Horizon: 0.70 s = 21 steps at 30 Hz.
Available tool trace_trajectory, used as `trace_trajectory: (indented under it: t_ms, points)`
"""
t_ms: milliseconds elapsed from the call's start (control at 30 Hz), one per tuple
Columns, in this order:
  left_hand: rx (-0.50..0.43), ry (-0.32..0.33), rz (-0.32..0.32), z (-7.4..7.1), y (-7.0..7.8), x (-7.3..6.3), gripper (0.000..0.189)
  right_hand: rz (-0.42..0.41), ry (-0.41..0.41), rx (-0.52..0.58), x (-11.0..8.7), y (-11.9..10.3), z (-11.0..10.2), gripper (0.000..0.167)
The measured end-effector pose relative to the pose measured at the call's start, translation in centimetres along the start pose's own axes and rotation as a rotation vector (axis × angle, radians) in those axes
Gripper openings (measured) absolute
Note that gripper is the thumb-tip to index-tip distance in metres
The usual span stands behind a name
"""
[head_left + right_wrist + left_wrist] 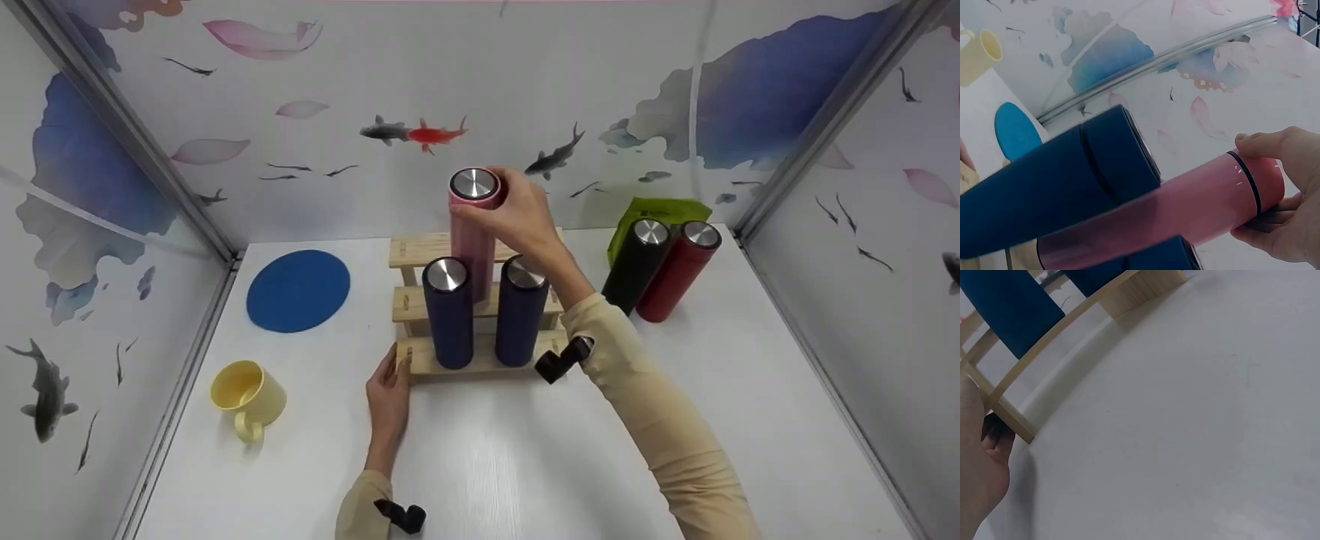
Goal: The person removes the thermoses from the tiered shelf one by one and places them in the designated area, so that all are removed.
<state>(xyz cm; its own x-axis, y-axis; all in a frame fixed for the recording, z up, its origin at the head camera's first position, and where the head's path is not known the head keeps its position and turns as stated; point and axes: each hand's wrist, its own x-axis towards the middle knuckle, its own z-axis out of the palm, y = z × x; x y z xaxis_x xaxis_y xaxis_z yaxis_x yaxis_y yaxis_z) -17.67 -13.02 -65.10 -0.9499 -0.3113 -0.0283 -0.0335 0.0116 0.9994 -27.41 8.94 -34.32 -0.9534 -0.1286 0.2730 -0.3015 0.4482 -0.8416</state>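
The pink flask [472,232] stands upright on the middle step of the wooden stepped rack [420,251], behind 2 navy flasks [448,311]. The right hand [517,214] curls its fingers round the flask's capped top. The left hand [388,390] lies on the white table [525,465], fingers straight, touching the rack's front left corner.

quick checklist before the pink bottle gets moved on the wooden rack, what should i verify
1. Right hand grips the pink bottle near its cap: ok.
2. Left hand touches the wooden rack at its front left corner: ok.
3. Two navy bottles stand upright on the front step: ok.
4. Pink bottle's base seated on the rack: cannot tell, hidden behind the navy bottles.
5. Black bottle and red bottle stand apart from the rack, to its right: ok.
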Motion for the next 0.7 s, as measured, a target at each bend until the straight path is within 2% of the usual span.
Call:
trace_trajectory:
  t_ms: [233, 467, 700]
  points:
    - [-0.007, -0.008, -0.017, 0.0, 0.1, 0.1, 0.050, 0.008, 0.029, -0.047, -0.6, 1.1, -2.3, 0.070]
    - [0.003, 0.009, -0.007, 0.1, -0.1, 0.1, 0.050, 0.031, 0.045, -0.065, -1.0, 2.3, -4.0, 0.070]
    - [-0.001, 0.002, -0.033, 0.1, 0.1, 0.2, 0.050, 0.050, 0.055, -0.065, -1.4, 3.2, -5.6, 0.073]
